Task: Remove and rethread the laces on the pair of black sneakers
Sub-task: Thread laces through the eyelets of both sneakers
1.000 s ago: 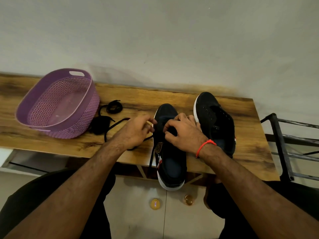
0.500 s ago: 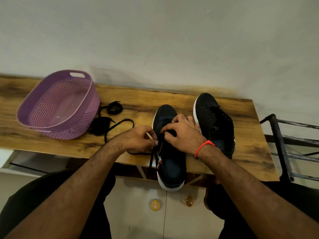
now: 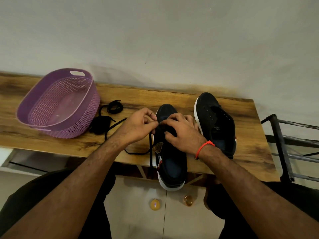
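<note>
Relacing near black sneaker (image 3: pixel 170 152), toe eyelets.
L→R: purple plastic basket (image 3: pixel 57 104), loose black lace coil (image 3: pixel 114 106) on wood table (image 3: pixel 250 152); L hand (image 3: pixel 138 126) pinches lace (image 3: pixel 151 149), R hand (image 3: pixel 181 131) fingers curled at eyelets, grip unclear; far sneaker (image 3: pixel 215 123) unlaced. Approx. early.
</note>
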Available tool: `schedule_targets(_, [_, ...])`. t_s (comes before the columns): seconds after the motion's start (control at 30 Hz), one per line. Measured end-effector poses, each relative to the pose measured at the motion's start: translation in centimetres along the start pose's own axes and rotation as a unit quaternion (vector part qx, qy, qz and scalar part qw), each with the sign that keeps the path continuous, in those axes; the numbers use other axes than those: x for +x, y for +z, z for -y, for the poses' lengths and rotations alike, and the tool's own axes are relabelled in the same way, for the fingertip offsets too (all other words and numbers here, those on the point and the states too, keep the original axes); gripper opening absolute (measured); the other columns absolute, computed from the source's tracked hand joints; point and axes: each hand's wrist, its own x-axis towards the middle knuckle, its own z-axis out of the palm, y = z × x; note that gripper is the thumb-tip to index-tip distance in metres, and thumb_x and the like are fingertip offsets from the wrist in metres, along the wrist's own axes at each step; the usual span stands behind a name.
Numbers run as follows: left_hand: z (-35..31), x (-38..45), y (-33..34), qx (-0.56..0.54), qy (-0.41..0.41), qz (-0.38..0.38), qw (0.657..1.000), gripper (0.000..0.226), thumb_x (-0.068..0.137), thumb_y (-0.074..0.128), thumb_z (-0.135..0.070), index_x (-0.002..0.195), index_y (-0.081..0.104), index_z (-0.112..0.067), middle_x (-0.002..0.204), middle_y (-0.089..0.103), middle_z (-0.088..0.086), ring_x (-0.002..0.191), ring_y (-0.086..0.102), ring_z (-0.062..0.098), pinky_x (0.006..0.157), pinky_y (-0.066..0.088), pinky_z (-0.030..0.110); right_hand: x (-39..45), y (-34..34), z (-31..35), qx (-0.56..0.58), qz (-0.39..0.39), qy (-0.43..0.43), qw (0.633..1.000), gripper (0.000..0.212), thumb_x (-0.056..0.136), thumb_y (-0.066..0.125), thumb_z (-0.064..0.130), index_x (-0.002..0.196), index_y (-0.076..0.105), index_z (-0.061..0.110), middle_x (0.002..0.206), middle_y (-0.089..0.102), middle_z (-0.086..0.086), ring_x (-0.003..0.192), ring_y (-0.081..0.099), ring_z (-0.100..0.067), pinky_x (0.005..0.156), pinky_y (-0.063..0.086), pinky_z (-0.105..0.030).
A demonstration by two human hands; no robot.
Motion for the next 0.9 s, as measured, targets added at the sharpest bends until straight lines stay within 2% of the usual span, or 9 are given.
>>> schedule_targets(0.17, [-1.3,-0.3,-2.1,-0.146,0.043,-0.021,0.988,0.008,0.095,0.068,-0.020,0.102,0.068,-0.024,0.077,0.068,-0.014,0.071,0.060,-0.004,0.070,0.045,0.016,0.4,-0.3,0.1,0.221,-0.013,0.051,0.974,0.012,0.082,0.065,0.050,0.085,0.064,0.038,0.123,0.056,0.007,0.126,0.044,-0.027,0.107,0.039,-0.051])
schedule_targets(0.23, [-1.2,-0.2,-3.0,-0.192,0.032,-0.069,0.978,0.007,0.095,0.067,-0.022,0.101,0.070,-0.024,0.082,0.067,-0.017,0.073,0.058,-0.003,0.070,0.044,0.018,0.6,-0.8,0.1,0.338,-0.014,0.069,0.939,0.025,0.072,0.062,0.053,0.080,0.067,0.030,0.103,0.063,0.005,0.109,0.058,-0.023,0.098,0.049,-0.049])
schedule_targets(0.33, [-0.7,0.3,-4.1,-0.264,0.001,-0.181,0.947,0.006,0.096,0.066,-0.026,0.101,0.069,-0.028,0.083,0.066,-0.014,0.075,0.060,0.001,0.074,0.041,0.024,0.4,-1.6,0.3,0.444,-0.021,0.049,0.894,0.013,0.089,0.062,0.026,0.085,0.064,0.013,0.084,0.059,-0.005,0.082,0.057,-0.019,0.078,0.047,-0.034])
schedule_targets(0.4, [-0.5,0.4,-4.5,-0.314,-0.008,-0.218,0.924,0.006,0.098,0.064,-0.027,0.102,0.068,-0.027,0.084,0.065,-0.011,0.079,0.064,0.007,0.073,0.043,0.026,0.2,-1.9,0.1,0.459,-0.043,0.047,0.886,0.009,0.095,0.058,0.015,0.091,0.064,0.010,0.086,0.057,-0.006,0.082,0.055,-0.017,0.074,0.045,-0.026])
schedule_targets(0.5, [-0.6,0.3,-4.0,-0.317,0.042,-0.161,0.934,0.013,0.100,0.060,-0.020,0.107,0.071,-0.021,0.090,0.068,-0.005,0.069,0.062,0.009,0.071,0.051,0.026,0.8,-1.3,-0.6,0.447,-0.074,0.057,0.890,0.014,0.095,0.062,0.021,0.104,0.064,0.011,0.101,0.065,0.001,0.098,0.061,-0.012,0.085,0.052,-0.025])
schedule_targets(0.6, [-1.2,-0.3,-2.1,-0.201,0.112,-0.043,0.972,0.017,0.099,0.061,-0.013,0.108,0.075,-0.017,0.091,0.073,0.001,0.071,0.060,0.009,0.065,0.050,0.022,1.2,-0.8,-1.1,0.287,-0.117,-0.022,0.950,0.051,0.089,0.062,0.055,0.137,0.049,0.040,0.132,0.058,0.015,0.128,0.050,-0.014,0.106,0.045,-0.044])
schedule_targets(0.67, [-1.3,-0.4,-1.1,-0.154,0.131,-0.002,0.979,0.016,0.098,0.064,-0.014,0.108,0.076,-0.018,0.091,0.075,0.001,0.072,0.060,0.012,0.063,0.049,0.022,1.0,-0.7,-0.9,0.195,-0.121,-0.067,0.971,0.057,0.089,0.054,0.063,0.143,0.038,0.050,0.139,0.052,0.020,0.135,0.041,-0.016,0.108,0.038,-0.054])
schedule_targets(0.8, [-0.6,0.0,-1.4,-0.116,0.129,-0.018,0.985,0.013,0.095,0.069,-0.018,0.106,0.076,-0.021,0.098,0.076,0.003,0.093,0.072,0.023,0.083,0.059,0.038,0.6,-1.0,-0.9,0.160,-0.152,-0.084,0.972,0.021,0.097,0.059,0.037,0.116,0.067,0.035,0.097,0.068,0.018,0.109,0.055,-0.011,0.098,0.046,-0.046])
schedule_targets(0.9, [-0.3,0.3,-1.9,-0.097,0.124,-0.033,0.987,0.012,0.093,0.071,-0.018,0.104,0.075,-0.022,0.096,0.077,-0.002,0.094,0.072,0.011,0.086,0.056,0.029,0.6,-1.6,-0.6,0.271,-0.200,-0.044,0.941,0.013,0.097,0.060,0.025,0.103,0.072,0.023,0.085,0.066,0.013,0.086,0.064,-0.009,0.080,0.054,-0.029])
